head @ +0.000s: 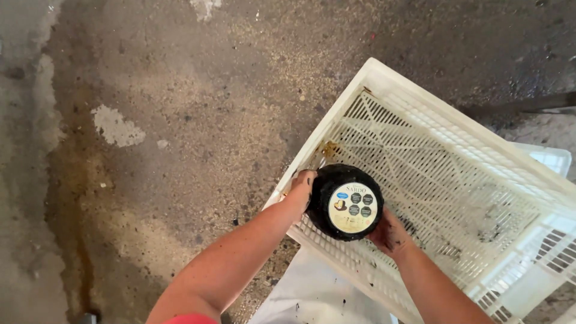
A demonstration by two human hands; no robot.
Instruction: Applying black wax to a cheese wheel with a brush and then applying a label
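We hold a round black-rinded cheese wheel with a pale circular paper label (346, 202) on its upturned face, between both hands, just above the near corner of a white slatted plastic crate (444, 174) that sits tilted on the floor. Our left hand (302, 187) grips the wheel's left flank, its fingers (306, 177) curled over the rind, so they are clenched on the cheese; our right hand (390, 231) cups the lower right side from beneath, palm up and smudged with black, its fingers mostly hidden behind the wheel, though they plainly bear it. The crate's lattice bottom stretches away beyond our right fingers, bare apart from dark specks and a brownish stain near the corner just past our left fingertips. To do this well, we judge, we should keep the two grips opposed across the wheel's widest part, since the rind looks waxy and may slip, and let the lower hand carry the weight while the upper one steadies. We would keep the label face level and mind the crate's rim under our left wrist. Outward from our left fingers lies the stained, gritty grey concrete floor (156, 150) with a pale patch; below our wrists shows a white cloth or apron (318, 294), flecked with black.
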